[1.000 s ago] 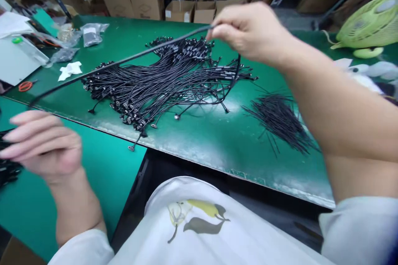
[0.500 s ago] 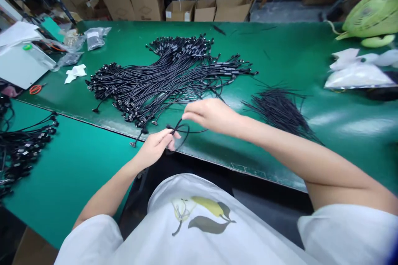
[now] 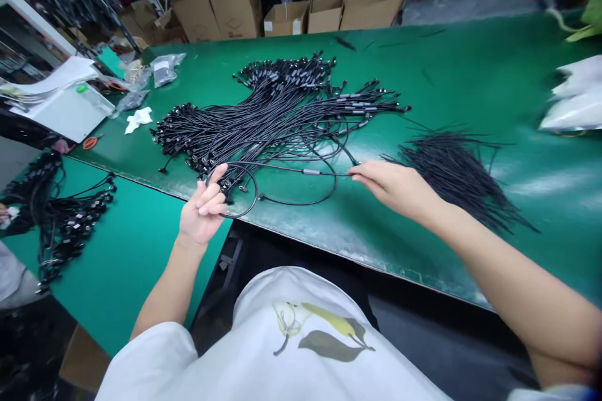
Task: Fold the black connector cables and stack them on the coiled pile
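A thin black cable with a grey label sleeve is stretched between my two hands above the front of the green bench. My left hand has its fingers curled round the looped left part of the cable. A loop hangs beside that hand. My right hand pinches the cable to the right of the sleeve. Just behind lies a large pile of black cables with connector ends. To the right of it is a heap of thin black ties or strands, whose exact kind I cannot make out.
More black cables lie on the lower green table at left, where another person's hand shows at the edge. Orange-handled scissors, a white box and plastic bags sit at back left. White bags stand at right.
My hands have moved apart, the left one leftward and the right one rightward. The cable, bunched between them before, is now drawn out. The view has shifted left.
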Available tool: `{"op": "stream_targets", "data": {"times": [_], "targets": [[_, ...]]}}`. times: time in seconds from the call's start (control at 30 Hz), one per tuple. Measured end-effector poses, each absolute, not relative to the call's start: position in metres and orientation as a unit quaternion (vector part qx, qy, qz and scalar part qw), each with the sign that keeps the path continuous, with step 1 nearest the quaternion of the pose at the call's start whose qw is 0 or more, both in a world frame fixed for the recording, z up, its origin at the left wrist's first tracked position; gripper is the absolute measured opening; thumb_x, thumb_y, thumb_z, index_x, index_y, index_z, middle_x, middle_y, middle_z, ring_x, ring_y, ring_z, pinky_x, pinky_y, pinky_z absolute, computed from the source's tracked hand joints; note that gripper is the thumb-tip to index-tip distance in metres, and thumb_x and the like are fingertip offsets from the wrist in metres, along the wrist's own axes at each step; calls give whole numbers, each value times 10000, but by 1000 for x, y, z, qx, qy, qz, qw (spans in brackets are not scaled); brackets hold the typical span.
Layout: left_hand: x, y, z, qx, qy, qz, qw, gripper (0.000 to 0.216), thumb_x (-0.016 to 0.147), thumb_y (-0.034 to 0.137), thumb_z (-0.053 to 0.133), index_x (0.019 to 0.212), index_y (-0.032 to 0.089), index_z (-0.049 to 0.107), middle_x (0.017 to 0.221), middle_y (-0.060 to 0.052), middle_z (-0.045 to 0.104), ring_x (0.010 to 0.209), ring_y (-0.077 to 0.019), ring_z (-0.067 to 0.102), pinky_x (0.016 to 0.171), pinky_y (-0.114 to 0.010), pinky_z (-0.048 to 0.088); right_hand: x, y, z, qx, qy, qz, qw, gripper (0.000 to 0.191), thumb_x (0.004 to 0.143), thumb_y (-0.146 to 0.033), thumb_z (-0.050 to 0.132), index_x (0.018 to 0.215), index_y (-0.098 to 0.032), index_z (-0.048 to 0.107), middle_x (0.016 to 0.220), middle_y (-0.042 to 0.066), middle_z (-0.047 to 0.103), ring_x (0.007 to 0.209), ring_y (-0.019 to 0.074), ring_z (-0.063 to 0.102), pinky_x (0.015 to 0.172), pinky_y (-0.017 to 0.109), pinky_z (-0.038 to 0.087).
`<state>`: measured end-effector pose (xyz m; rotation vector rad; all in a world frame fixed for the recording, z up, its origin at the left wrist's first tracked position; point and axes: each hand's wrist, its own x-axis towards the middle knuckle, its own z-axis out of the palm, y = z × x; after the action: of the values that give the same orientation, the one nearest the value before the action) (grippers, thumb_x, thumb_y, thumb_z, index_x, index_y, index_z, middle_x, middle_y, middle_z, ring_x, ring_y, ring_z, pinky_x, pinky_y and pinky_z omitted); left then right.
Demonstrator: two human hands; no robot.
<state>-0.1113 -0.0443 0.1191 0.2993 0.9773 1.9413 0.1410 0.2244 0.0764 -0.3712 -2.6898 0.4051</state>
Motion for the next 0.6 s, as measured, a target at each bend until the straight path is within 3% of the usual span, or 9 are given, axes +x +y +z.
{"op": "stream_targets", "data": {"times": [0.13,0.23,0.33,0.47,0.53,0.6], "targets": [[-81,-18,95,277,545,668,424,345,867,402,623,1128,178,650,672,19,582,643,-108,572,684,-230,482,138,164,95,42,-982,144,115,354,953,-363,397,725,-239,638,635,54,614,560,176,545,535,310,368],[-53,-6,79,411,589,527,455,310,860,440,613,907,145,693,769,-46,644,845,-194,620,852,-301,450,124,139,109,92,-969,204,105,368,975,-362,394,730,-213,625,676,37,628,585,135,546,554,265,361],[-39,-5,74,416,529,509,537,348,897,472,545,871,143,656,634,-11,558,682,-167,587,751,-314,459,112,147,107,-20,-950,261,168,351,975,-391,406,774,-197,618,750,47,637,668,142,568,596,253,373],[-34,1,78,301,459,620,560,312,858,462,617,815,154,597,543,58,397,473,-78,396,515,-226,353,104,157,77,-126,-855,436,251,304,870,-499,575,961,-209,577,906,49,633,803,171,580,706,278,450],[-30,8,77,257,465,650,544,335,841,486,629,784,158,586,583,38,439,521,-90,444,542,-231,382,99,150,60,-171,-772,557,254,310,875,-519,545,909,-210,545,812,13,601,709,143,559,662,269,460],[-23,15,71,226,478,650,546,386,848,534,596,756,158,586,659,-1,509,668,-134,552,677,-274,459,92,139,48,-224,-678,648,265,317,908,-508,478,807,-209,509,653,-37,499,542,97,461,534,230,403]]}}
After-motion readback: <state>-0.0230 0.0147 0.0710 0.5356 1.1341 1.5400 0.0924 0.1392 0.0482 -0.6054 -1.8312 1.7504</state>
